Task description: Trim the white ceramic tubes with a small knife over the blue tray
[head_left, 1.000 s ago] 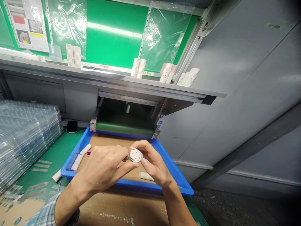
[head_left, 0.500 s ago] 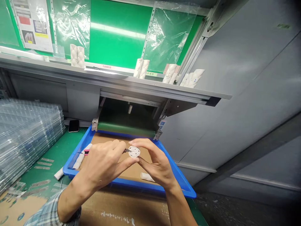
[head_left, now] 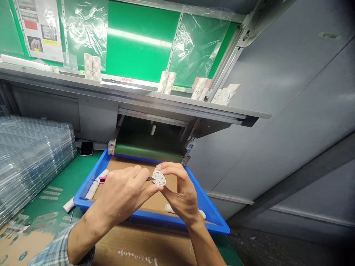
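White perforated disc (head_left: 159, 178), held up between the fingers over a tray. Far beyond the fingers, a green backing panel (head_left: 138, 40) and a grey metal shelf (head_left: 124, 94) carrying pairs of white rolled pieces (head_left: 92, 66), stood upright. Left of the fingers, a stack of clear plastic trays (head_left: 33, 166) on a green mat (head_left: 55, 173), with a phone (head_left: 86, 148) just behind it. Directly below the fingers, a blue plastic tray (head_left: 144, 218) lined with cardboard (head_left: 161, 199). More white rolled pieces (head_left: 93, 186) lying inside, left of the fingers, another white rolled piece (head_left: 171, 208) below them, and one stray white rolled piece (head_left: 68, 204) on the mat.

Left hand (head_left: 122, 194) closed around a small knife (head_left: 151, 178), only its metal tip showing, plus a pink bit (head_left: 102, 179) beyond the knuckles. Right hand (head_left: 180, 192) nearly closed, fingers (head_left: 172, 167) curled over the disc, thumb beneath. Knife tip at the disc's rim, touching or almost. Disc pale, matte, rounded, pierced by small holes; any trimming at the rim too small to tell. No second disc in view.
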Action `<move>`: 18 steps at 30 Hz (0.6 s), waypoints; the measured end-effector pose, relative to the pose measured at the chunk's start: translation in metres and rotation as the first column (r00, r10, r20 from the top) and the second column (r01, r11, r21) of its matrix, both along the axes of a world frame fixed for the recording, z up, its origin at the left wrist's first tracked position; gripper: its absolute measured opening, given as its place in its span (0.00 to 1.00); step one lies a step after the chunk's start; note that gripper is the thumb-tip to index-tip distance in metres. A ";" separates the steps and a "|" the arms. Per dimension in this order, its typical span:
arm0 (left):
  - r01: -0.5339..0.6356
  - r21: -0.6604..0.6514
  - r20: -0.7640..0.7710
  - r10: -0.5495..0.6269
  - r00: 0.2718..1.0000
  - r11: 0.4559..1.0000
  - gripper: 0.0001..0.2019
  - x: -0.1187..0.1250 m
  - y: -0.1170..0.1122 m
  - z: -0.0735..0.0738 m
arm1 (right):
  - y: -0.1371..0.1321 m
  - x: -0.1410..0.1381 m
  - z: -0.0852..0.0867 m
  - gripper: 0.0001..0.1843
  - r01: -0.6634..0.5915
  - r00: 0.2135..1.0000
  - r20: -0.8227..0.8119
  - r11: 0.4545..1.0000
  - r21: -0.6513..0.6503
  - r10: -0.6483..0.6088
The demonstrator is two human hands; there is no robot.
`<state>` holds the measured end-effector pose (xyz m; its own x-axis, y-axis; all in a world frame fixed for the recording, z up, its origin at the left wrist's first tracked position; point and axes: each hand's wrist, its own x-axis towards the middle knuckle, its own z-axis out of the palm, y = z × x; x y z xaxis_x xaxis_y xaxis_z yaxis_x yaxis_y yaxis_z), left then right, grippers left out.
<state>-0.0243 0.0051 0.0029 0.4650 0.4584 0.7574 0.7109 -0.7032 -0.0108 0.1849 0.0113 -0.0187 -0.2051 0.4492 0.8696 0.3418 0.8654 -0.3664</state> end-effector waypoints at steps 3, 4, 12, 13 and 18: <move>0.007 -0.028 0.018 -0.006 1.000 1.000 0.27 0.000 0.000 -0.001 | 0.000 -0.001 0.000 0.21 0.007 1.000 -0.005 1.000 0.020 -0.006; 0.003 -0.032 0.019 -0.003 1.000 0.999 0.27 0.000 0.000 -0.001 | 0.000 -0.001 0.001 0.22 0.011 1.000 -0.003 1.000 0.027 -0.011; 0.050 -0.045 0.051 -0.048 0.998 0.998 0.23 0.002 -0.001 -0.001 | 0.001 -0.005 0.001 0.20 0.058 0.998 -0.015 0.996 0.065 -0.057; 0.072 -0.044 0.085 -0.068 0.994 0.996 0.22 0.003 -0.001 -0.001 | 0.001 -0.005 0.000 0.19 0.054 0.998 -0.025 0.997 0.055 -0.053; 0.207 0.017 0.190 -0.206 0.960 0.978 0.16 0.002 0.003 -0.003 | -0.001 -0.007 -0.002 0.17 0.015 0.997 -0.070 0.999 -0.031 -0.017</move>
<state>-0.0223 0.0079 0.0004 0.3979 0.3700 0.8395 0.5388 -0.8349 0.1125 0.1784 0.0102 -0.0208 -0.1363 0.4780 0.8677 0.3280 0.8483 -0.4158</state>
